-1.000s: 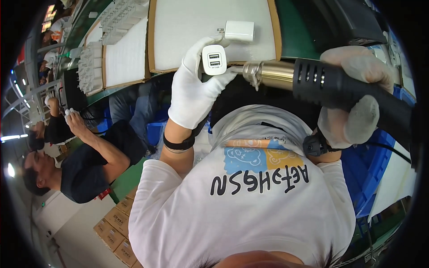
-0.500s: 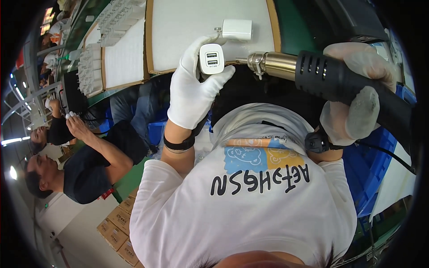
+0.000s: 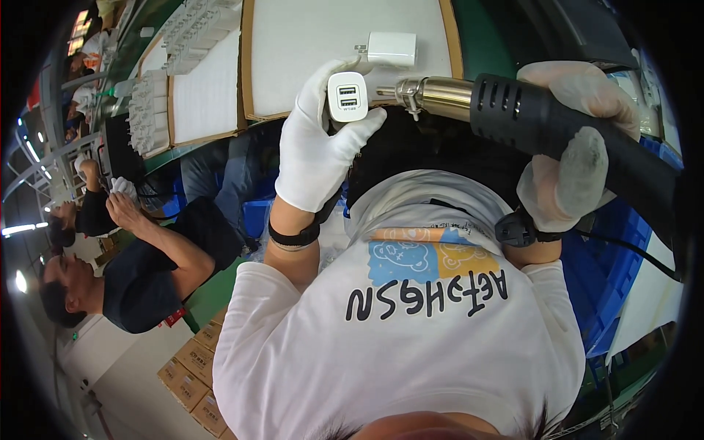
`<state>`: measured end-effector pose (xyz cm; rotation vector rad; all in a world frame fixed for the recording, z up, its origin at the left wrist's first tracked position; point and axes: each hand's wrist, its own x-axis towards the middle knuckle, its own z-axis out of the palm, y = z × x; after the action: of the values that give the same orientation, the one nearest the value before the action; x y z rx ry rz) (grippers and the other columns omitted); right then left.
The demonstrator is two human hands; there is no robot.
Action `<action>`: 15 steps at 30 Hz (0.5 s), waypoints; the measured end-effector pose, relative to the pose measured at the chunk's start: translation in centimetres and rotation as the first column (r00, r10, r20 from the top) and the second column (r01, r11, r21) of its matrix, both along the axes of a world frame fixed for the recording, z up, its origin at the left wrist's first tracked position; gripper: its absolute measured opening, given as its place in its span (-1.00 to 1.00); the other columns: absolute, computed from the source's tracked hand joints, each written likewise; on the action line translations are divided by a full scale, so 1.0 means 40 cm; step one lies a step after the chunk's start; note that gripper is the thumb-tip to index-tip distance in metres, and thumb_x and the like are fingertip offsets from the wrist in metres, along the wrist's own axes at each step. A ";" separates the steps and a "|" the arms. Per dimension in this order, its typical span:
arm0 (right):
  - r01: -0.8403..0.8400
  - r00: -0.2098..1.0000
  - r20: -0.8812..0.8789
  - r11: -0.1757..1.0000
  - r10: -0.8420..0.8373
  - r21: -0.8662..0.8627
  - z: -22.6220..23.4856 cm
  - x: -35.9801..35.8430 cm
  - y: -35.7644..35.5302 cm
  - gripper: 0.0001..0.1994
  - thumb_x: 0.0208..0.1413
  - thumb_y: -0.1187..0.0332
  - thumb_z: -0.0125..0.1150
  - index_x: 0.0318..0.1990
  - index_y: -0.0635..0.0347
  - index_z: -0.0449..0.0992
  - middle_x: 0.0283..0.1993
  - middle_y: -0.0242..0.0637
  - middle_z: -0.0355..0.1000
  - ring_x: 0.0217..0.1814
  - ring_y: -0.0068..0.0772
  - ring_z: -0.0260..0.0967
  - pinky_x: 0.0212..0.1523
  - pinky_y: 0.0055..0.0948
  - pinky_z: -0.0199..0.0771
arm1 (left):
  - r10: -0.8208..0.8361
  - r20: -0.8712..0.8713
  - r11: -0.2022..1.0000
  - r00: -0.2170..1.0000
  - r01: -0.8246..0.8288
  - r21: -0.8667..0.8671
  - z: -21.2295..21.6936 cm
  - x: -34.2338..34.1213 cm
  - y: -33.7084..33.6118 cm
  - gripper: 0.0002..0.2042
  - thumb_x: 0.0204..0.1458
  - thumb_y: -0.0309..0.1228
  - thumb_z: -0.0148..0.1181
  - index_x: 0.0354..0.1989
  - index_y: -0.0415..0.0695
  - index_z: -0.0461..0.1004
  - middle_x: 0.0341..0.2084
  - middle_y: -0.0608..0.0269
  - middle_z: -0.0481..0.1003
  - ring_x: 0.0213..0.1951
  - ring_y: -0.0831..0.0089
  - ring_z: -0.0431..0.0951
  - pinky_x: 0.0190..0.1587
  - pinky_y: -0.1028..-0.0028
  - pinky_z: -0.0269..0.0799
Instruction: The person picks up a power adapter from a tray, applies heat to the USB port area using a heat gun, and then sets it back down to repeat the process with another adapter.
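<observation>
My left hand [image 3: 315, 147], in a white glove, grips a white USB charger [image 3: 347, 97] with its two ports facing up. In my right hand [image 3: 576, 139], covered by a thin translucent glove, is a black hot air gun [image 3: 506, 114] with a metal barrel. Its narrow nozzle points left and ends a short way right of the charger, apart from it. A second white charger [image 3: 393, 49] with metal plug prongs lies on its side on the white-lined tray [image 3: 301, 37], just beyond my left fingers.
At the left, another tray [image 3: 205, 103] stands beside rows of white chargers [image 3: 149, 114]. Blue bins [image 3: 605, 286] are at the right, by the black cord [image 3: 638, 253]. A co-worker [image 3: 147, 271] sits at the left, near stacked cartons [image 3: 192, 367].
My right hand has moved the hot air gun slightly left, bringing its nozzle nearer the charger. The left hand and the charger in it stay in place.
</observation>
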<state>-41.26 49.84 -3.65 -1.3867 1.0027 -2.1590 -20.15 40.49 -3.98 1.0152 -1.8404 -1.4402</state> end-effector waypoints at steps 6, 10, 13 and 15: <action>-0.081 0.987 0.137 0.996 0.084 -0.030 0.001 -0.001 -0.005 -0.67 -0.06 0.13 0.15 -0.36 0.24 0.32 -0.43 -0.05 0.39 -0.42 -0.33 0.36 -0.40 -0.48 0.38 | -0.013 0.011 1.000 1.000 0.013 0.007 0.011 -0.007 0.004 -0.45 -0.20 -0.63 0.24 0.04 -0.22 0.20 -0.22 0.32 0.37 -0.20 0.61 0.37 -0.11 0.60 0.32; -0.051 0.995 -0.086 0.999 0.050 -0.010 0.002 -0.013 0.006 -0.67 -0.08 0.14 0.17 -0.35 0.23 0.31 -0.43 -0.05 0.39 -0.41 -0.33 0.36 -0.39 -0.50 0.39 | -0.017 -0.032 1.000 0.999 0.018 0.011 0.003 -0.005 0.002 -0.45 -0.19 -0.63 0.24 0.04 -0.22 0.20 -0.23 0.32 0.37 -0.20 0.61 0.38 -0.11 0.60 0.32; 0.009 1.000 0.011 1.000 -0.010 0.023 -0.023 -0.012 0.010 -0.66 -0.08 0.13 0.17 -0.35 0.23 0.31 -0.43 -0.06 0.38 -0.41 -0.33 0.36 -0.40 -0.50 0.38 | -0.012 -0.037 1.000 0.999 0.013 0.007 0.004 -0.005 0.003 -0.46 -0.19 -0.63 0.24 0.04 -0.22 0.21 -0.23 0.32 0.37 -0.20 0.61 0.38 -0.10 0.59 0.32; 0.036 0.997 0.061 0.999 -0.038 0.041 -0.013 -0.005 0.004 -0.66 -0.08 0.12 0.17 -0.35 0.23 0.30 -0.43 -0.06 0.38 -0.41 -0.33 0.36 -0.40 -0.50 0.38 | 0.004 0.010 1.000 1.000 -0.004 -0.011 0.012 -0.008 0.006 -0.46 -0.19 -0.63 0.24 0.04 -0.22 0.21 -0.22 0.31 0.37 -0.20 0.60 0.38 -0.09 0.59 0.32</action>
<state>-41.46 50.00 -4.19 -1.2856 1.0502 -2.1821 -20.45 40.72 -3.48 1.0222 -1.8508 -1.4239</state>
